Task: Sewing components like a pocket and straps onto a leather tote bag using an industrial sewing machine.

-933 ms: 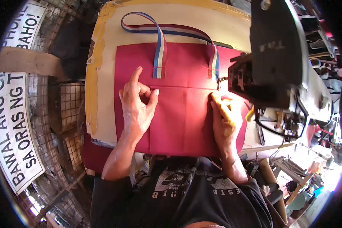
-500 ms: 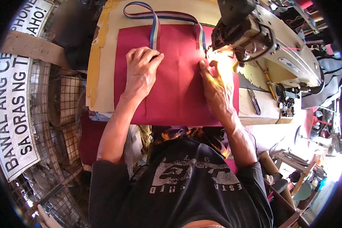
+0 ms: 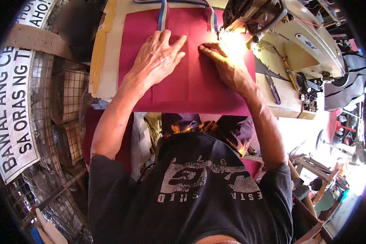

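A maroon fabric panel (image 3: 183,95) lies flat on the sewing table. A striped strap (image 3: 163,17) in blue, white and red loops from its far edge, its two ends lying on the panel. My left hand (image 3: 159,57) rests on the fabric just below the strap's left end, fingers spread and holding nothing. To the right, my right hand (image 3: 228,67) lies on the panel close to the sewing machine (image 3: 309,46), its fingers stretched out. Bright lamp light washes out part of that hand and hides the needle area.
Dark thread snips (image 3: 273,89) and a yellow-handled tool (image 3: 288,69) lie right of the fabric. A small metal winder mechanism (image 3: 310,95) sits at the table's right edge. Wire mesh (image 3: 44,122) and a lettered sign (image 3: 14,118) stand at the left.
The whole scene sits higher in the picture. My left hand has shifted right over the fabric and its fingers have spread. My right hand's fingertips reach farther left.
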### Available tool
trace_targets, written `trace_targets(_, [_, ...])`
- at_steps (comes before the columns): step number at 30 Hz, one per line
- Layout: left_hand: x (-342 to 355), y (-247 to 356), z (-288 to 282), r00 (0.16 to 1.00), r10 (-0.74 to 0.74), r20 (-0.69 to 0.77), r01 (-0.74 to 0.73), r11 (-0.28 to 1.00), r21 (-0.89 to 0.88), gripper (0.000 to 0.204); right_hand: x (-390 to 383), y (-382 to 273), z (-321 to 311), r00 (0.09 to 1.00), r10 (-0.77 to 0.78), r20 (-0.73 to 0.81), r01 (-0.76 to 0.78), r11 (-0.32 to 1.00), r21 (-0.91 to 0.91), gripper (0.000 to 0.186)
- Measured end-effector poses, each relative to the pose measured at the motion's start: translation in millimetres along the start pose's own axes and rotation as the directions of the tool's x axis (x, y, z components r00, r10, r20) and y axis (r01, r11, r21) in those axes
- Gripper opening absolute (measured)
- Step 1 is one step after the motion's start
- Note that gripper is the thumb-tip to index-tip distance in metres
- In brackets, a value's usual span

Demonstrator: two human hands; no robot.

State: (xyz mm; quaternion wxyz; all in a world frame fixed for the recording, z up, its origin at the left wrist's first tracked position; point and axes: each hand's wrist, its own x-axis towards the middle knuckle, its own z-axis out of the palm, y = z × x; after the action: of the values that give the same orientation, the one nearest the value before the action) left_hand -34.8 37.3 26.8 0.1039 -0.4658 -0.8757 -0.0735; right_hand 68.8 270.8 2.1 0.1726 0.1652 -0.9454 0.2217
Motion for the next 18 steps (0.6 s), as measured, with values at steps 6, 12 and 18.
trace_targets(6, [-3.1, 8.7, 2.0, 1.000, 0.021, 0.012, -0.021, 0.998, 0.064, 0.055, -1.9, 17.6, 1.4, 0.997, -0.078, -0.026, 0.080, 0.994, 0.080, 0.034])
trace_targets(12, [-10.6, 7.6, 15.2, 0.996, 0.025, -0.081, -0.022, 0.999, 0.037, 0.059, -7.0, 18.8, -8.8, 0.991, -0.023, 0.133, 0.006, 0.992, 0.126, 0.035])
trace_targets(18, [-15.5, 15.4, 24.8, 0.989, -0.013, -0.146, 0.018, 0.999, 0.031, 0.074, -17.2, 29.1, -5.8, 0.998, -0.038, 0.050, 0.027, 0.980, 0.197, 0.034])
